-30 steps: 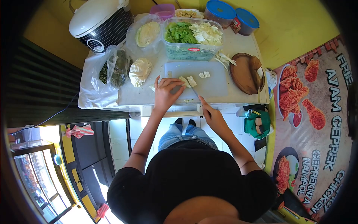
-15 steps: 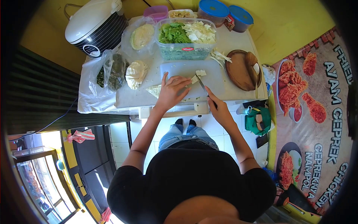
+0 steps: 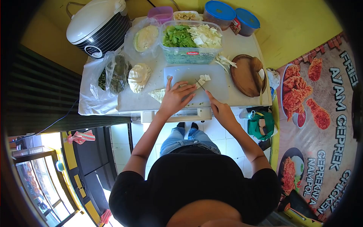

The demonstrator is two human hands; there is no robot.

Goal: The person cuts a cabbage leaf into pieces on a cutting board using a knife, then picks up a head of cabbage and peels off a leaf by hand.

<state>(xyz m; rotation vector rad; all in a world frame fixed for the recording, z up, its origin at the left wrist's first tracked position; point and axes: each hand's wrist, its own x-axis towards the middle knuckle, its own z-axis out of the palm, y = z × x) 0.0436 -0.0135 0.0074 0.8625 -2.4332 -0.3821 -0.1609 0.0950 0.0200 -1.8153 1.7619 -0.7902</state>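
My left hand (image 3: 176, 97) presses a pale cabbage leaf (image 3: 156, 94) against the white cutting board (image 3: 220, 87), its fingers stretched over the leaf. Part of the leaf sticks out to the left of the hand. In my right hand (image 3: 223, 113) is a knife (image 3: 201, 85) with a dark blade, gripped by its handle. The blade lies just right of my left fingertips, between them and a few cut cabbage pieces (image 3: 204, 78). Behind the board stands a clear plastic container (image 3: 189, 56) with green lettuce and chopped cabbage inside.
Left of the board sits a cabbage head (image 3: 139, 77), near plastic bags (image 3: 99, 94). Another cabbage piece (image 3: 146, 38) lies in a bag behind. Cabbage strips (image 3: 225, 61) and a round wooden plate (image 3: 242, 81) are on the right. A rice cooker (image 3: 99, 28) stands at back left.
The knife blade has tilted and shifted slightly left and down, away from the cut pieces. Both hands stay almost in place, and the whole view has shifted a little.
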